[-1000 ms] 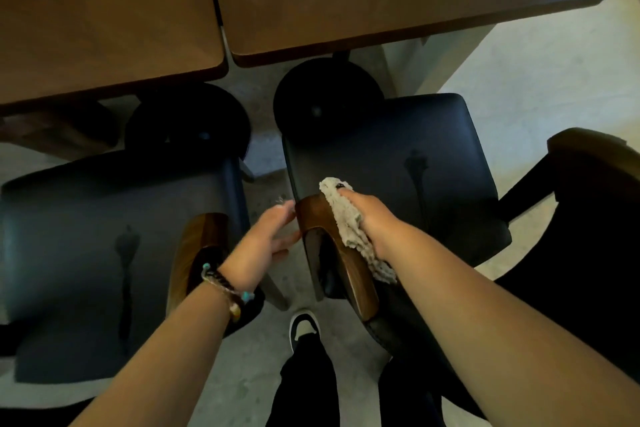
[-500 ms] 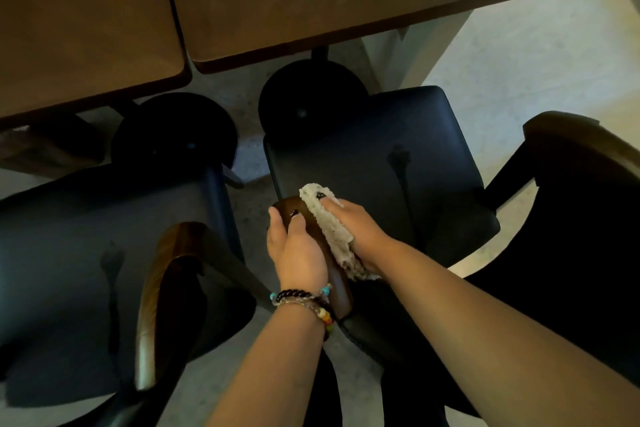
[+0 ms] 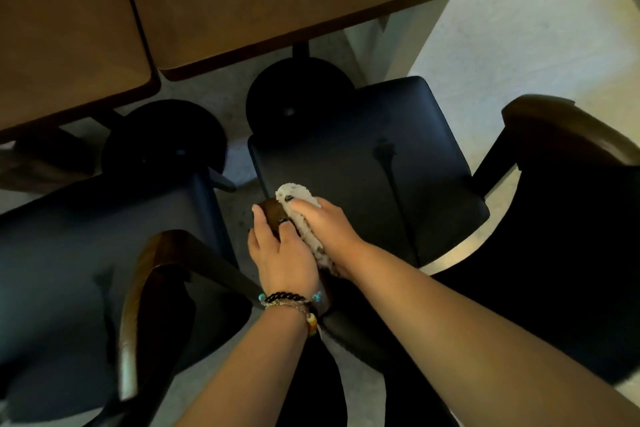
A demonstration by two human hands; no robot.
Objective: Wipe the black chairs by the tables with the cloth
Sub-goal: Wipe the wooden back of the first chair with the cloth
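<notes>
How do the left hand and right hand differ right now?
The left hand is bare, curled over the wooden chair back; the right hand presses the cloth against it. The left wrist wears bracelets; the right wrist is bare. Both are on the same chair.

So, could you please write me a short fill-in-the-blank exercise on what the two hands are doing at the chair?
1. The cloth is held in the ____ hand.
2. The left hand grips the chair's wooden ____.
3. Beaded bracelets circle the ____ wrist.
4. The chair seat is coloured ____.

Missing words: right; backrest; left; black
</notes>
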